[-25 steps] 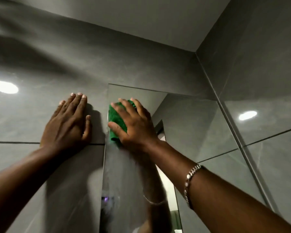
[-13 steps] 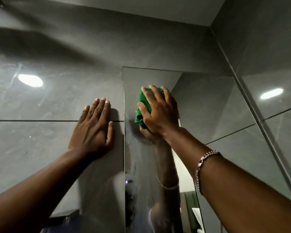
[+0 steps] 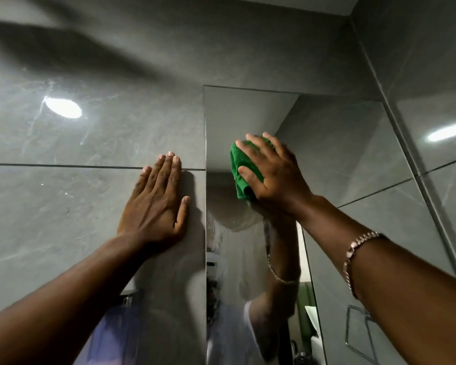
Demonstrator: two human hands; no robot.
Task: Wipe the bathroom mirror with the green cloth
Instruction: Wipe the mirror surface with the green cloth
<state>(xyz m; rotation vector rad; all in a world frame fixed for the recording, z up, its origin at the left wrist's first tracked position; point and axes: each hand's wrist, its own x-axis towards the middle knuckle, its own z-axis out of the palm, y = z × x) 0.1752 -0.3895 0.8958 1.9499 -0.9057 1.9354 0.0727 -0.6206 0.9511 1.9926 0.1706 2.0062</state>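
Note:
The mirror [image 3: 327, 143] hangs on the grey tiled wall, its left edge running down the middle of the view. My right hand [image 3: 274, 172] presses the bunched green cloth [image 3: 238, 164] flat against the upper part of the glass, a little right of that edge. A smeared, cloudy patch shows on the glass just below the cloth. My left hand [image 3: 156, 204] lies flat with fingers together on the tile, just left of the mirror's edge, holding nothing. A chain bracelet sits on my right wrist.
The grey side wall [image 3: 432, 75] meets the mirror wall in a corner at the right. A ceiling light glares off the tile [image 3: 62, 108] at the upper left. The mirror reflects my arm, a doorway and a wire rack low down.
My right hand and the cloth have slid rightward and a little down across the glass. The view has tilted down and left. My left hand stays flat on the tile.

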